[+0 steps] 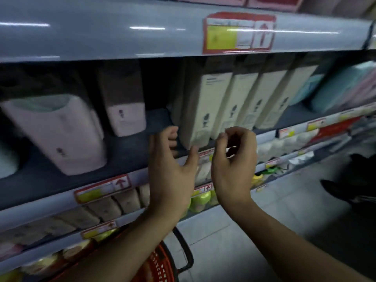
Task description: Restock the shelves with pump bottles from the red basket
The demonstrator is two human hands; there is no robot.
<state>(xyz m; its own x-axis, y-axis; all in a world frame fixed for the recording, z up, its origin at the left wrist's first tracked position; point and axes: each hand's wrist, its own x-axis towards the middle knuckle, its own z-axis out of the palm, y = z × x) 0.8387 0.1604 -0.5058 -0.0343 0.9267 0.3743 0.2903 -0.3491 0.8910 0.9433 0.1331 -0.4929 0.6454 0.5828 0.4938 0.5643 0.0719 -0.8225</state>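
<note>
Hands at the shelf edge, both holding nothing.

Left hand (173,159), fingers loosely spread, brushes the lower corner of the nearest cream pump bottle (205,110), which stands tall-axis upright but leaning, just above and between the hands. Right hand (234,153) hovers curled, pinching nothing I can make out. Red basket (160,263) sits at the frame's bottom centre, contents hidden.

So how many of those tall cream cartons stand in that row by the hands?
4, side by side: first by the left hand, second, third, fourth. More may hide behind.
</note>
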